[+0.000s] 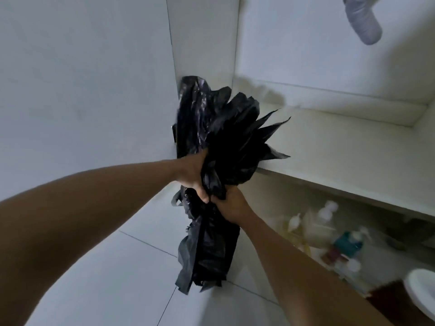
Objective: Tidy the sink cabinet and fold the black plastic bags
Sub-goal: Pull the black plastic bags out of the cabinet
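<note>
A thick bundle of black plastic bags (226, 137) is held up in mid-air in front of the open sink cabinet (329, 147). My left hand (191, 175) grips the bundle's waist from the left. Just below it, my right hand (231, 204) grips the same bunched middle from the right. Crumpled bag ends fan out above my hands, and more black plastic (207, 250) hangs down below them. The fingers of both hands are buried in the plastic.
The white cabinet door (82, 90) stands open on the left, with a grey pipe (362, 20) at the top right. The lower shelf holds several bottles (348, 241), blurred. A white rounded fixture (421, 292) sits at the right edge. The floor (117, 278) is pale tile.
</note>
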`<move>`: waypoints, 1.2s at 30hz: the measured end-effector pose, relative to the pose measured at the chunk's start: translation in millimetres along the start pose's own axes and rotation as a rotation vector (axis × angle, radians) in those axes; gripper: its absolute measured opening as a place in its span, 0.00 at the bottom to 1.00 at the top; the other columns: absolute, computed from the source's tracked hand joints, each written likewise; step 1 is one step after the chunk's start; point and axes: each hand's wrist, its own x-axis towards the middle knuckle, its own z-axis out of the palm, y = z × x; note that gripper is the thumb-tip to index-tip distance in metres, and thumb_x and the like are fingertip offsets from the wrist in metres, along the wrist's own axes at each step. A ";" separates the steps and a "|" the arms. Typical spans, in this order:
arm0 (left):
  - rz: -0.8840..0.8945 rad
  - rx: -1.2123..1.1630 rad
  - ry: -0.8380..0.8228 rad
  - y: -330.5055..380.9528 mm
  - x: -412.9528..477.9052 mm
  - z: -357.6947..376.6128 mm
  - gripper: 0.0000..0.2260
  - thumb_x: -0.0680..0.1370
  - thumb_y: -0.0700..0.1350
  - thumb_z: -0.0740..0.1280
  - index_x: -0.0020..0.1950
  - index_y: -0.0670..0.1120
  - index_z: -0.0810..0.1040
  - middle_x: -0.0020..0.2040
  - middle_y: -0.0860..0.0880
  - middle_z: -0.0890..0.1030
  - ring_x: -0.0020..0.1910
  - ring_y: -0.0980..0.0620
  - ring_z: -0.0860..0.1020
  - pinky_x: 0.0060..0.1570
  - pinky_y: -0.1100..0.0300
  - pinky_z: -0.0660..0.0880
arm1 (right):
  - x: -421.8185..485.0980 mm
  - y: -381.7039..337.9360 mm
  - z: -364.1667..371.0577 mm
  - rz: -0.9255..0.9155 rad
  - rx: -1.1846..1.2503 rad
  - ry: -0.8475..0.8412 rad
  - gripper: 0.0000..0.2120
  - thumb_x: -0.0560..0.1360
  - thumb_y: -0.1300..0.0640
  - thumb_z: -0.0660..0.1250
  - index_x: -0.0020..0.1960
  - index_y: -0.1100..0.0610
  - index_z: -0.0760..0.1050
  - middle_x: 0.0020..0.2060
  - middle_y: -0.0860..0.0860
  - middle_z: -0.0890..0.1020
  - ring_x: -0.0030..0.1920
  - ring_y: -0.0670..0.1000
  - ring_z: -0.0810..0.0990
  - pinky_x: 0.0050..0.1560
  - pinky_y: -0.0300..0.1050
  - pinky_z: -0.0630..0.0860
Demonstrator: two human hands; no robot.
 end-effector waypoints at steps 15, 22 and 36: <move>-0.425 -0.528 -0.303 -48.5 -19.5 145.6 0.29 0.60 0.49 0.76 0.60 0.43 0.81 0.53 0.44 0.85 0.51 0.45 0.84 0.58 0.49 0.81 | -89.9 77.2 42.6 0.232 -0.153 -0.052 0.27 0.71 0.34 0.69 0.62 0.46 0.67 0.58 0.47 0.79 0.57 0.51 0.78 0.58 0.54 0.75; -0.370 -0.546 -0.014 -46.9 -12.7 162.3 0.24 0.76 0.46 0.73 0.70 0.45 0.73 0.64 0.43 0.78 0.59 0.45 0.77 0.60 0.55 0.74 | -94.9 65.4 38.3 0.216 -0.039 0.158 0.44 0.64 0.26 0.69 0.73 0.39 0.54 0.70 0.44 0.71 0.69 0.49 0.71 0.72 0.57 0.60; -0.089 0.128 0.100 -49.5 -4.0 134.3 0.33 0.77 0.60 0.66 0.79 0.51 0.62 0.76 0.46 0.65 0.73 0.41 0.67 0.69 0.44 0.70 | -94.4 68.5 43.9 0.283 -0.153 -0.281 0.46 0.68 0.30 0.65 0.78 0.37 0.46 0.77 0.45 0.60 0.75 0.54 0.62 0.69 0.76 0.54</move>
